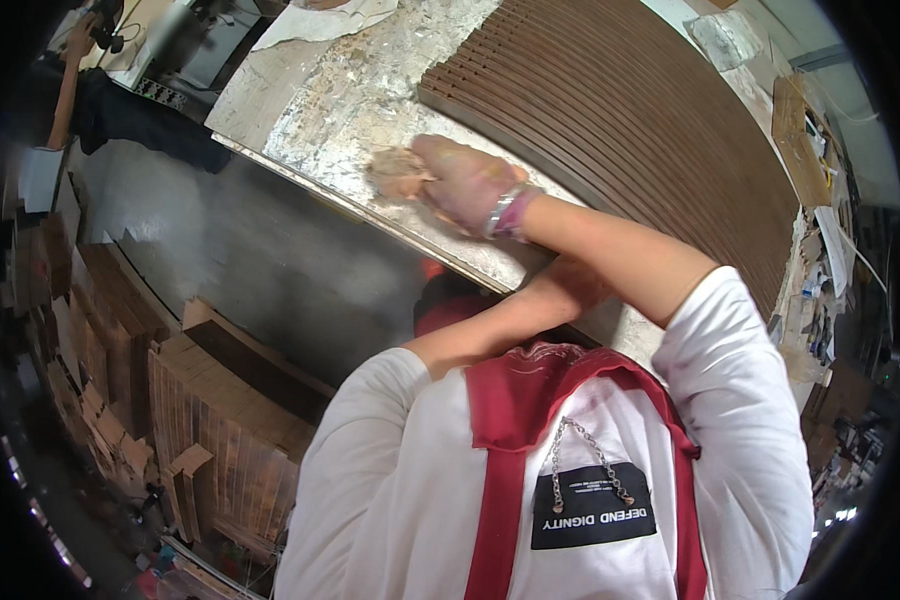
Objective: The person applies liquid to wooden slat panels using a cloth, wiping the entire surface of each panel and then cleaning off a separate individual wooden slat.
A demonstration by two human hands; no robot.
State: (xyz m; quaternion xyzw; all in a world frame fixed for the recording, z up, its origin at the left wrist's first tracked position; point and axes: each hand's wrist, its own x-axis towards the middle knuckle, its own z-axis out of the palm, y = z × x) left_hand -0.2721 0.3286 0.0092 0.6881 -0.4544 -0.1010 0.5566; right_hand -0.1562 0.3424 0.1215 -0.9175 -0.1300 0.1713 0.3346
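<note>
My right hand point(467, 188), in a thin pinkish, stained glove with a silvery band at the wrist, is closed on a crumpled beige rag point(398, 174). It presses the rag onto the pale, paint-spotted bench point(330, 120), close to its near edge; hand and rag are a little blurred. My left forearm point(500, 322) crosses beneath the right one, and its hand is hidden there, so its fingers do not show. Beyond my right forearm lies a row of long dark brown wooden strips point(620, 110), side by side on the bench.
Crumpled clear plastic point(725, 40) and a torn pale sheet point(325, 22) lie at the bench's far side. Stacked brown boards point(225, 430) stand on the floor at left. Another person's arm and dark clothing point(135, 115) show at the upper left. Clutter lines the right.
</note>
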